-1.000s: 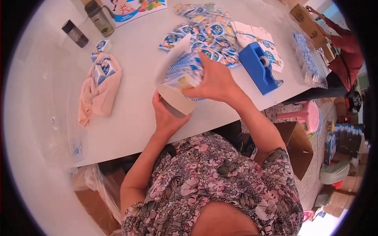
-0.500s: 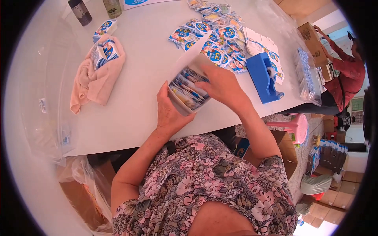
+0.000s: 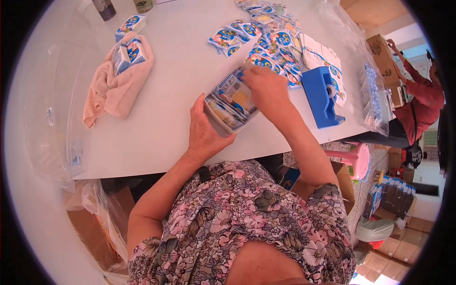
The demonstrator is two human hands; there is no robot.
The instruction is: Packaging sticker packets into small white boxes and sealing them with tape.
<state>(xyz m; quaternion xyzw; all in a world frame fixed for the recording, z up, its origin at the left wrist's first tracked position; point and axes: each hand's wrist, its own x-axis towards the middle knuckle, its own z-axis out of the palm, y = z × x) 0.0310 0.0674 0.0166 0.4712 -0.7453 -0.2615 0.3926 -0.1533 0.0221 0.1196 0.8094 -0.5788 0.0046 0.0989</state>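
Observation:
My left hand (image 3: 204, 129) grips a small open box (image 3: 217, 122) from its near left side, thumb along the wall and fingers beneath. The box is tilted, its pale flap raised at the far end. Packed inside are several flat sachets (image 3: 232, 95) in blue, white and yellow; one shows its printed face. Over the box's far right side is my right hand (image 3: 268, 89), its fingers curled together at the sachets' edge. What those fingertips pinch, if anything, is hidden. Beyond the box lies a loose pile of sachets (image 3: 271, 40).
Right of the pile are flat white-and-blue cartons (image 3: 317, 52) and a blue tape dispenser (image 3: 314, 95). A clear tray (image 3: 370, 102) of small blue items stands at the right edge. Leftward, a pink towel (image 3: 114, 95) carries small packs (image 3: 136, 51). Another person (image 3: 420, 99) handles a carton (image 3: 382, 59).
My right hand has moved toward the box's far end, and its fingers have curled in. A sachet's face now shows where upright edges were. The left hand keeps its hold.

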